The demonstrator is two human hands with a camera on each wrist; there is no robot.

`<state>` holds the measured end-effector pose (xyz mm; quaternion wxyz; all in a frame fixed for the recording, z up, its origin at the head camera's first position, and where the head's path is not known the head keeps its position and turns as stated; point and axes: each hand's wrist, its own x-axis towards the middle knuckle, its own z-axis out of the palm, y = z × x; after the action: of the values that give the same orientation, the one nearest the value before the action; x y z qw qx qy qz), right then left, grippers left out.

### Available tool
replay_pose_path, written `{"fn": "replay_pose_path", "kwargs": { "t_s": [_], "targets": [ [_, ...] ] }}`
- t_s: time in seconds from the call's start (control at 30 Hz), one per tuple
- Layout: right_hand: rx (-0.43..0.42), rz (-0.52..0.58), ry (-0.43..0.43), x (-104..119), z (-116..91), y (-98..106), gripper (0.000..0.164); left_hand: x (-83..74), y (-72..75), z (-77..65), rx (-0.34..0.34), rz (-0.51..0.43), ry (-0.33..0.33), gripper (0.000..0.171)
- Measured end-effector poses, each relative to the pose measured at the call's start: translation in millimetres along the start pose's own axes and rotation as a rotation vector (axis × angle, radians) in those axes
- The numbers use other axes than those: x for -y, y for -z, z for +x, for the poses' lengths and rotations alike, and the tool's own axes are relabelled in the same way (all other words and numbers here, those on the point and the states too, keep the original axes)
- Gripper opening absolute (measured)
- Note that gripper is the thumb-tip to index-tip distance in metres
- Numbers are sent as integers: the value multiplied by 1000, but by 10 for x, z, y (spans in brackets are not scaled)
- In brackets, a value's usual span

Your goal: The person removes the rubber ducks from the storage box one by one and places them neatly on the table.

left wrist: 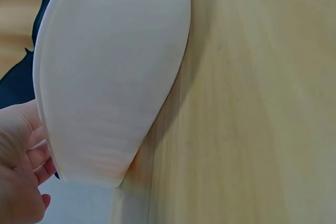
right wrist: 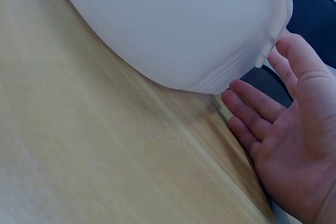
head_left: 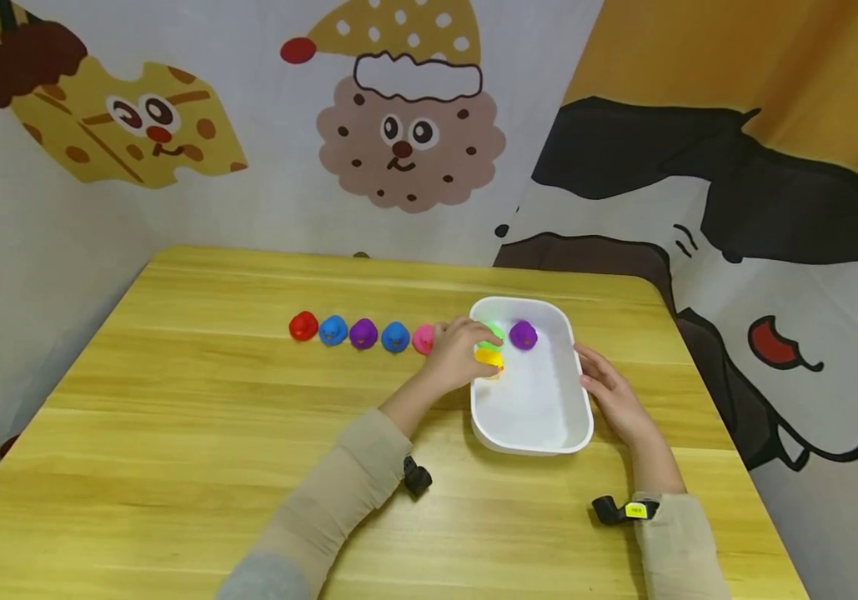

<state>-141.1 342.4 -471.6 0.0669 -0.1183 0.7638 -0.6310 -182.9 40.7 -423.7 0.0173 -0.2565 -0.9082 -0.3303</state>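
My left hand (head_left: pixel 459 354) reaches over the left rim of a white plastic tub (head_left: pixel 537 417). Its thumb and fingers close around a yellow rubber duck (head_left: pixel 489 358) inside. A green duck (head_left: pixel 492 333) lies right by those fingers, partly covered by them. Farther right in the tub is a purple duck (head_left: pixel 524 335). In the left wrist view the tub's wall (left wrist: pixel 110 77) hides the ducks, and only part of the left hand (left wrist: pixel 21 156) shows. Fingers of my right hand (head_left: pixel 612 396) touch the tub's right side, extended and loosely spread in the right wrist view.
Left of the tub, ducks stand in a row: a red duck (head_left: pixel 303 326), a blue duck (head_left: pixel 333 330), a purple one, another blue one and a pink duck (head_left: pixel 424 339) beside my left hand. The wooden table (head_left: pixel 173 433) meets a cartoon-printed curtain (head_left: pixel 248 217) behind.
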Motion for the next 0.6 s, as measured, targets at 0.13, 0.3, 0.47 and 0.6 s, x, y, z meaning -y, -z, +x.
{"fn": "replay_pose_path", "kwargs": {
  "t_s": [0.13, 0.3, 0.47, 0.6],
  "targets": [
    [0, -11, -12, 3, 0, 4, 51, 1, -40, 41, 10, 33, 3, 37],
    [-7, -19, -22, 0, 8, 5, 51, -3, -75, 75, 24, 43, 3, 37],
    [-14, -19, -11, 6, 20, 9, 51, -33, -81, 119, 65, 51, 41, 38],
    [-12, -20, 2, -11, 8, 12, 51, -68, -95, 141, 92, 59, 77, 37]
  ]
}}
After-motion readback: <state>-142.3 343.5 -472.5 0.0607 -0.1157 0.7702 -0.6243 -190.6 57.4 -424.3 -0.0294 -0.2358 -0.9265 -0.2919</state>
